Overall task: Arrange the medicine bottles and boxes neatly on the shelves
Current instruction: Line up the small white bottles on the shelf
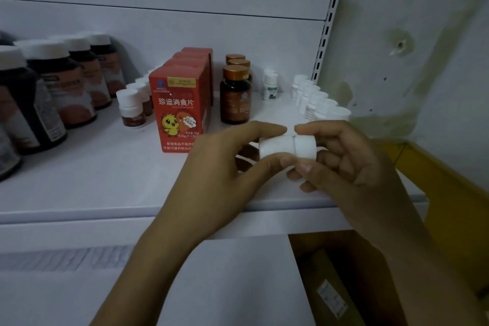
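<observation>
The left hand (227, 164) and right hand (352, 167) pinch a small white bottle (287, 146) lying sideways between them, thumbs below, forefingers on top; it hangs above the front of the white shelf (92, 182); behind stand red boxes (180, 103), amber bottles (235, 95) and a row of white bottles (315, 99).

The white shelf (79, 182) carries rows of dark jars (53, 82), red boxes (180, 108), gold-capped bottles (235, 95) and small white bottles (312, 98)

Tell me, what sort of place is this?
Probably a pharmacy or its stockroom: a white shelf carries rows of dark bottles, red boxes and small white bottles, and the left hand and right hand hold a loose white bottle.
</observation>
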Demonstrator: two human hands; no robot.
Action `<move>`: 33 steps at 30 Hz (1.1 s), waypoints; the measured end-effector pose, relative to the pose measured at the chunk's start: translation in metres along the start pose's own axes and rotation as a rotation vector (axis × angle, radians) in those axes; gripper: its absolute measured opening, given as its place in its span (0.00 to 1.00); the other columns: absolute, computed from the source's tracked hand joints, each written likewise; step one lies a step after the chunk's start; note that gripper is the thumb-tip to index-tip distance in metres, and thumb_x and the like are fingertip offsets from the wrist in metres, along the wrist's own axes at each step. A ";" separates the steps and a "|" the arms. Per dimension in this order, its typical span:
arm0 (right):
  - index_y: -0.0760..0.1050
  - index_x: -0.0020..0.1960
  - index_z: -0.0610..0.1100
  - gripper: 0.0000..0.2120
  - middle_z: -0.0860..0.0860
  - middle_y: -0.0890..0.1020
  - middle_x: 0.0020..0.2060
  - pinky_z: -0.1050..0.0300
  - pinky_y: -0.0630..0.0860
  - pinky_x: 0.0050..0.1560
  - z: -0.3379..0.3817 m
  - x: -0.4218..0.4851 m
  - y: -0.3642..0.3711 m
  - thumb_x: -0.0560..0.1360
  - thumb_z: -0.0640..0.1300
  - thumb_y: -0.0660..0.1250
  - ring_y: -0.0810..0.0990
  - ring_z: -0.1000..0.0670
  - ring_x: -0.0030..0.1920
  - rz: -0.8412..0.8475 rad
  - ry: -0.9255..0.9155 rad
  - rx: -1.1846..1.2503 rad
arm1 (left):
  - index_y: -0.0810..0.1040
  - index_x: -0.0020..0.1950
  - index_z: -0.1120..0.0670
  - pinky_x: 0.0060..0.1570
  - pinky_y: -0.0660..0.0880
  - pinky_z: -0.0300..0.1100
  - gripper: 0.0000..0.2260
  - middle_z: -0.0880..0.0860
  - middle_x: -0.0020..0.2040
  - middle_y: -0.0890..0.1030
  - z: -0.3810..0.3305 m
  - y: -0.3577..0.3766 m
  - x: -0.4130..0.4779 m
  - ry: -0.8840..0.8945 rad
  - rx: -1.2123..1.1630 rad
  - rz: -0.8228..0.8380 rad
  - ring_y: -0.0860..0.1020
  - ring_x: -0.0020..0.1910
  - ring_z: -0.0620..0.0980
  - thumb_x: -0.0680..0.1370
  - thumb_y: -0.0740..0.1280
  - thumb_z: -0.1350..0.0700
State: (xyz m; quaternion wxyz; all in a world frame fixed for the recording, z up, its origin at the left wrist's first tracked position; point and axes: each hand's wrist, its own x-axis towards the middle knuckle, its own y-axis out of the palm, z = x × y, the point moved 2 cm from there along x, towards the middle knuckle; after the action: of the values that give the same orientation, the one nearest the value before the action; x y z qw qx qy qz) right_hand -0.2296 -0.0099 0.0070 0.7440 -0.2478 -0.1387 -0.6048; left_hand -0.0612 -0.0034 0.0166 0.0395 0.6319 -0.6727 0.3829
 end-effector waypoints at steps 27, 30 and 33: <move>0.75 0.49 0.44 0.08 0.45 0.84 0.34 0.58 0.79 0.30 0.028 -0.030 -0.004 0.76 0.48 0.64 0.82 0.49 0.29 -0.135 0.023 -0.008 | 0.75 0.63 0.48 0.40 0.79 0.40 0.16 0.43 0.52 0.80 -0.020 0.000 -0.013 0.305 -0.156 0.134 0.80 0.45 0.49 0.75 0.68 0.51; 0.75 0.51 0.44 0.08 0.45 0.84 0.36 0.59 0.79 0.30 0.043 -0.079 -0.032 0.75 0.47 0.64 0.82 0.48 0.30 -0.206 0.040 -0.045 | 0.74 0.65 0.50 0.40 0.80 0.42 0.17 0.44 0.53 0.81 -0.045 0.032 -0.029 0.408 -0.181 0.223 0.82 0.42 0.48 0.76 0.67 0.55; 0.75 0.47 0.44 0.10 0.47 0.83 0.31 0.57 0.78 0.28 0.053 -0.148 -0.065 0.75 0.51 0.64 0.81 0.49 0.27 -0.351 0.174 -0.098 | 0.73 0.66 0.48 0.38 0.79 0.41 0.17 0.44 0.54 0.81 -0.072 0.086 -0.052 0.461 -0.243 0.387 0.81 0.40 0.45 0.77 0.65 0.54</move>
State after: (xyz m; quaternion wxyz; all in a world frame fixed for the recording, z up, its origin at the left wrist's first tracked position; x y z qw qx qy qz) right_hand -0.3215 0.1323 -0.0103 0.6233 -0.2024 -0.0852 -0.7505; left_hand -0.1580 0.0721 -0.0004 0.1923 0.3795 -0.7947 0.4329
